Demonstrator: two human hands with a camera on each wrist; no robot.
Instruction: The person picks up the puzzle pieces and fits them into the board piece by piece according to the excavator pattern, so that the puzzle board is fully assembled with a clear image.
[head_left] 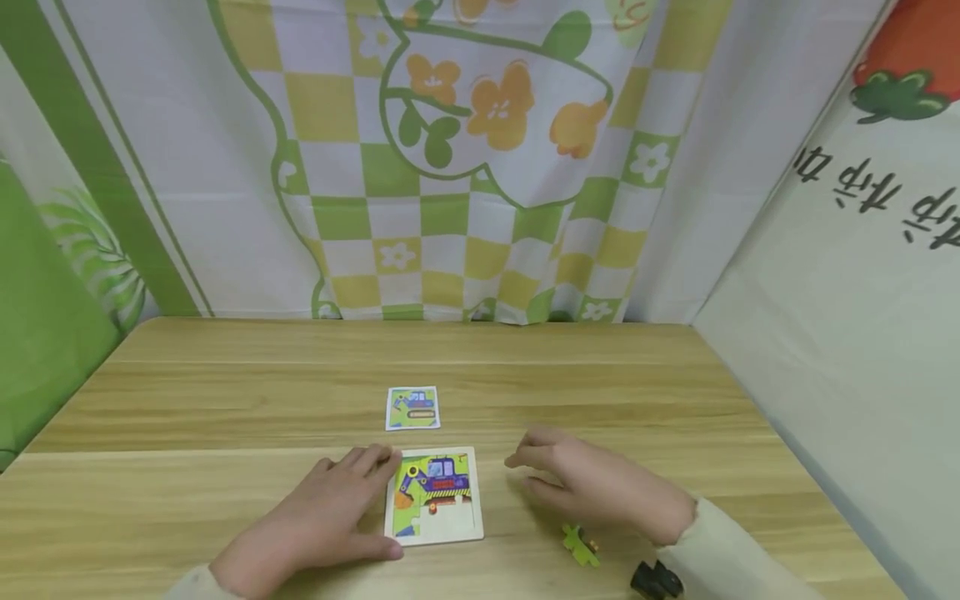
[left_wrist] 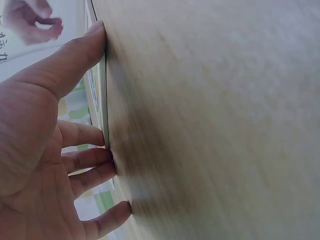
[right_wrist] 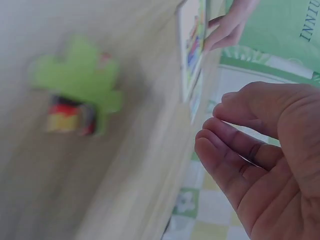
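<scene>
A square jigsaw puzzle tray (head_left: 477, 500) with a pale wooden frame lies on the table, showing a blue excavator on green. Its lower right part is bare wood. At the tray's left side rests my left hand (head_left: 322, 517), thumb at the lower left corner and fingertips by the upper left edge. My right hand (head_left: 592, 483) hovers right of the tray, fingers loosely bent, with nothing in them. Below it on the table lies a green jigsaw piece (right_wrist: 80, 75) with a red, yellow and black part.
Behind the tray lies a small picture card (head_left: 412, 408) with the same excavator. A black object (head_left: 656, 579) shows beside the right sleeve (head_left: 735, 558). A patterned curtain (head_left: 465, 208) hangs at the table's far edge, and a white printed cloth (head_left: 862, 333) borders its right side.
</scene>
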